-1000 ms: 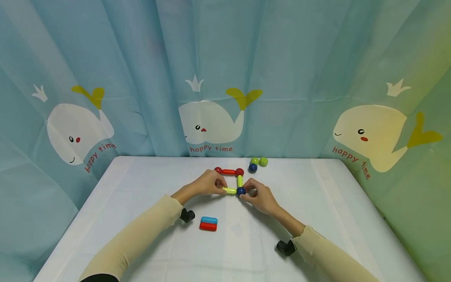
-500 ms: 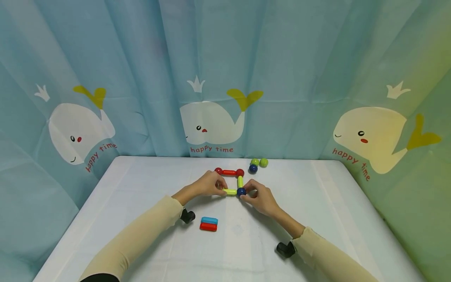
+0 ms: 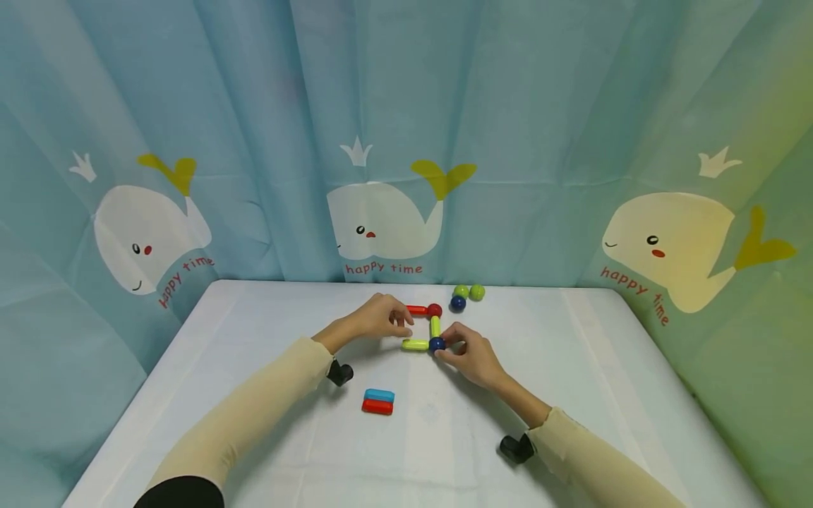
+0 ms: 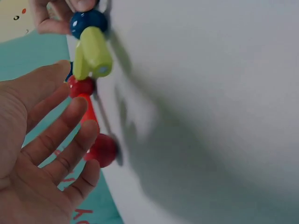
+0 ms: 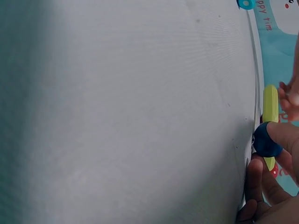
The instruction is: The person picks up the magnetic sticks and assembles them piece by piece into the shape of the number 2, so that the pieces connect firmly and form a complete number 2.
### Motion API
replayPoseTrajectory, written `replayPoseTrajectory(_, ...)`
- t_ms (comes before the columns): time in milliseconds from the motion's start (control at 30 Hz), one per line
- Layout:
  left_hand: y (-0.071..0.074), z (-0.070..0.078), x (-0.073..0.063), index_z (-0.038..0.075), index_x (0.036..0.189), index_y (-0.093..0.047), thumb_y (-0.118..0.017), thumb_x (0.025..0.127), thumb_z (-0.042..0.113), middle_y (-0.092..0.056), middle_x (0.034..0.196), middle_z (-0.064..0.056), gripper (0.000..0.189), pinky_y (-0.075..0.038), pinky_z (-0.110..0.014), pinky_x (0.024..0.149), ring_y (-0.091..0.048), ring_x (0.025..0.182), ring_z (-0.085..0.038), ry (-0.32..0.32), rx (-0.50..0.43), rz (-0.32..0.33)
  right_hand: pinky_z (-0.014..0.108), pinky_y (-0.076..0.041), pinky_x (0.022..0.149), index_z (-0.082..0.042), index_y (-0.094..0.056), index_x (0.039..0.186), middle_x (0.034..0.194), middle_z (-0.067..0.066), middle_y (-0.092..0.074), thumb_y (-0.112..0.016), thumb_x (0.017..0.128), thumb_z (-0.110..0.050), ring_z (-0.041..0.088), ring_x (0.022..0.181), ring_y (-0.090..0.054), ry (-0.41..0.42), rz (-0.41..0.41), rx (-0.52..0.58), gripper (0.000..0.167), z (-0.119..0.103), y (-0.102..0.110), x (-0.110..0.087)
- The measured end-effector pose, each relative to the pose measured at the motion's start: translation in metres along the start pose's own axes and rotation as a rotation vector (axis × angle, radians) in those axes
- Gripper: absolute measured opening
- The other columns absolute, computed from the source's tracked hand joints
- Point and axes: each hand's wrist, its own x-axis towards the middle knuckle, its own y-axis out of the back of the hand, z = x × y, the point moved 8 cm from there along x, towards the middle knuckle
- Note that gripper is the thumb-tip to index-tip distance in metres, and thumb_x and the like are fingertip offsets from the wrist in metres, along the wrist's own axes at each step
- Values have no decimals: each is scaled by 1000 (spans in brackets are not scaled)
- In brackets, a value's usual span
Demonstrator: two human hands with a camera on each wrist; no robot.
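My right hand (image 3: 473, 358) pinches a blue ball (image 3: 436, 344) between thumb and fingers. Two yellow-green rods join that ball: one rod (image 3: 416, 345) points left with its end free, the other rod (image 3: 435, 326) runs back to a red ball (image 3: 435, 310). From there a red rod (image 3: 417, 310) extends left to a second red ball (image 4: 103, 150), hidden behind my left hand in the head view. My left hand (image 3: 381, 317) holds nothing; its fingers are spread and loosely bent, just behind the free rod end and near the red rod.
On the white table (image 3: 305, 451), a light-blue rod (image 3: 380, 394) and a red rod (image 3: 378, 407) lie side by side nearer me. Two green balls (image 3: 477, 292) and a loose blue ball (image 3: 458, 303) sit at the back. A whale-print curtain (image 3: 521, 141) hangs behind.
My left hand has let go of the left-pointing yellow-green rod and moved slightly up and back, now covering the left red ball. My right hand stays on the blue ball.
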Motion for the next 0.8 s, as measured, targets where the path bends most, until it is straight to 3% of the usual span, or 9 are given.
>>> replayPoseTrajectory(300,23,5,30,18,107,-70,-71,84,31,-68,91,4,26,-49,-21,63,-61,76,-13,4,24,109,25,-48,71,-14,-60,101,98,3,-69,-74,81,-20,18,85,-60,11,-6,17,25,0,1,0)
replayPoseTrajectory(433,23,8,48,21,109,-69,-70,84,33,-69,96,1,28,-50,-20,64,-60,76,-11,-12,85,119,25,-48,74,-15,-60,101,99,2,-69,-74,82,-20,18,88,-60,6,-12,22,24,1,1,0)
replayPoseTrajectory(600,23,13,68,20,113,-68,-68,85,36,-69,104,-4,31,-52,-25,74,-60,89,-16,-15,155,114,26,-48,75,-16,-60,102,99,0,-69,-73,83,-22,18,89,-60,15,-12,21,24,2,-1,2)
replayPoseTrajectory(800,8,16,87,22,114,-67,-68,85,39,-67,104,-1,33,-49,-32,83,-55,97,-16,4,169,89,26,-48,75,-15,-60,101,98,1,-69,-74,82,-22,19,90,-61,17,1,20,24,2,1,1)
